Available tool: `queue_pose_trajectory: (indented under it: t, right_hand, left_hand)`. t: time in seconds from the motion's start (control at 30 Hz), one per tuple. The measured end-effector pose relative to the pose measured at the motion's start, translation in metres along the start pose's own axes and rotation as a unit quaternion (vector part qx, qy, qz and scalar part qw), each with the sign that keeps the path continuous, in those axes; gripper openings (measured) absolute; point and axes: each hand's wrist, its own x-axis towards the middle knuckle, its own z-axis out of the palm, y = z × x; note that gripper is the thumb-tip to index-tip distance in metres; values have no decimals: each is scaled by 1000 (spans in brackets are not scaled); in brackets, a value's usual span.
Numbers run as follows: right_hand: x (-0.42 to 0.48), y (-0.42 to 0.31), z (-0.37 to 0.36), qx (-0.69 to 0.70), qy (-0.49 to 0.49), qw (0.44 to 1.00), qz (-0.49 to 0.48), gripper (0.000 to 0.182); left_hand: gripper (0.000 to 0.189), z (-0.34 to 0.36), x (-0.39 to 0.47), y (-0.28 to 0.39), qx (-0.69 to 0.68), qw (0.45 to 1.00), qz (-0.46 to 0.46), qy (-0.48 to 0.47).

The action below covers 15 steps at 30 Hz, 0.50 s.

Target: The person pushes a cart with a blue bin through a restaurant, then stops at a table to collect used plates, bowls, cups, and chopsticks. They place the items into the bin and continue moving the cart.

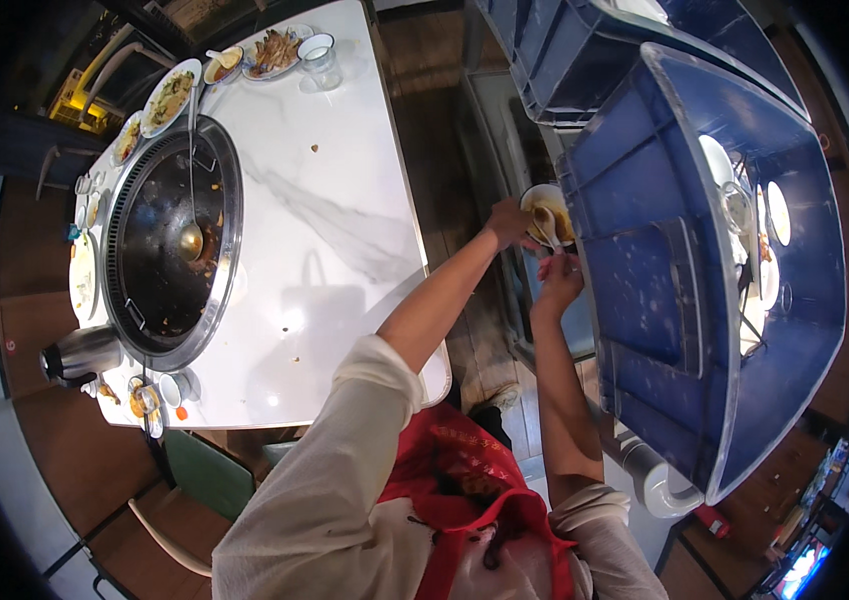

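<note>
Between the white table and the blue plastic crate, my left hand (pixel 508 223) grips the rim of a white bowl (pixel 537 196) with yellowish food remains in it. My right hand (pixel 561 281) holds a white soup spoon (pixel 547 225) by its handle, the spoon's bowl inside the dish. Part of the bowl is hidden behind the crate's side. Below the bowl is the lower part of a cart (pixel 578 322). On the table (pixel 319 180), far to the left of my hands, a metal ladle (pixel 191 241) rests in a large dark round pan (pixel 162 300).
The blue crate (pixel 649 225) at right holds plates, glasses and bowls; another blue crate (pixel 559 67) stands beyond it. Plates of food (pixel 172 97), a glass (pixel 322 67) and a steel kettle (pixel 83 354) stand along the table edges. A green-backed chair (pixel 207 472) is at lower left.
</note>
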Motion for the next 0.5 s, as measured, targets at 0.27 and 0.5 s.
queue_pose_trajectory:
  t: [0.27, 0.5]
  right_hand:
    - [-92, -44, 7, -77, -180, 976, 98, 24]
    - [-152, -49, -57, -113, -428, 890, 106, 9]
  left_hand:
    - [27, -94, -81, 72, 127, 991, -45, -1]
    - [30, -120, -174, 213, 289, 956, -33, 43]
